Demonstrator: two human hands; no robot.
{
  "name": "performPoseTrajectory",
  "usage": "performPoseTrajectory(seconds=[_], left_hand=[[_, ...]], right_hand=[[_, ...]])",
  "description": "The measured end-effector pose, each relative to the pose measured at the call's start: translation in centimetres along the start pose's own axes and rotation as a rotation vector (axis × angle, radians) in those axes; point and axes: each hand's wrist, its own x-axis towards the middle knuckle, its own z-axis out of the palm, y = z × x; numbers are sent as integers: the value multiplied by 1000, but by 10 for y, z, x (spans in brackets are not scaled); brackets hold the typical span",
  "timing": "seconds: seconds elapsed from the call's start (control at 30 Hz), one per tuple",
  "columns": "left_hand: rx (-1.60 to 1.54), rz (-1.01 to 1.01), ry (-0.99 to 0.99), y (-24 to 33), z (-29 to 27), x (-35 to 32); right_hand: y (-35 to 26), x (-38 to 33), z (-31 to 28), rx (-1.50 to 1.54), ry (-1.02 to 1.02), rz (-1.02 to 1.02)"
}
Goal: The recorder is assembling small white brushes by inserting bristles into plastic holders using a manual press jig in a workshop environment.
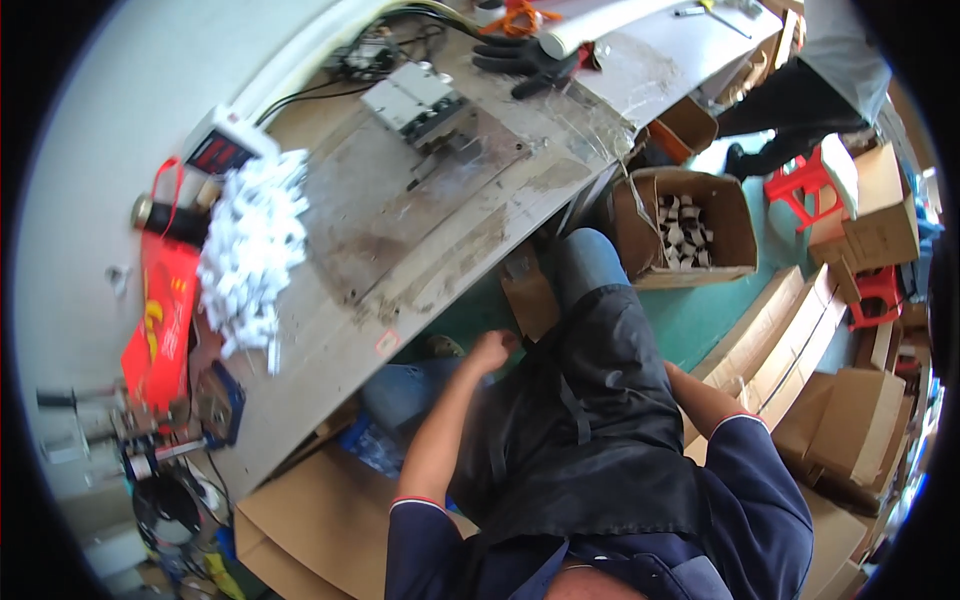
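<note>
My left hand (490, 352) is curled closed beside my left thigh, at the edge of the black apron (590, 470) across my lap. Whatever its fingers hold, if anything, is too small to make out. My right forearm (702, 396) reaches down past the apron's other side, and the hand itself is hidden behind my leg. Beyond the left hand stands the worktable (440, 260). A heap of small white pieces (255, 250) lies on its left part. Farther back sits a grey metal block fixture (412, 103) on a flat plate.
A black glove (525, 62) and a white roll (610, 22) lie at the table's far end. An open carton (690, 272) with curved pieces stands by my right knee. Long cartons (755, 335) and red stools (805, 190) are at right. Another person (800, 95) is beyond.
</note>
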Motion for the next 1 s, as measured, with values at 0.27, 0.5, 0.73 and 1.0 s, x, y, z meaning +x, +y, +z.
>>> performPoseTrajectory(seconds=[0.27, 0.5, 0.73, 1.0], left_hand=[[203, -73, -365, -56, 51, 85], [518, -101, -257, -151, 85, 155], [225, -255, -367, -98, 123, 162], [202, -231, -201, -76, 89, 198]], right_hand=[[68, -85, 0, 91, 273, 317], [115, -148, 3, 92, 438, 472], [161, -208, 10, 25, 465, 593], [190, -219, 30, 6, 474, 668]])
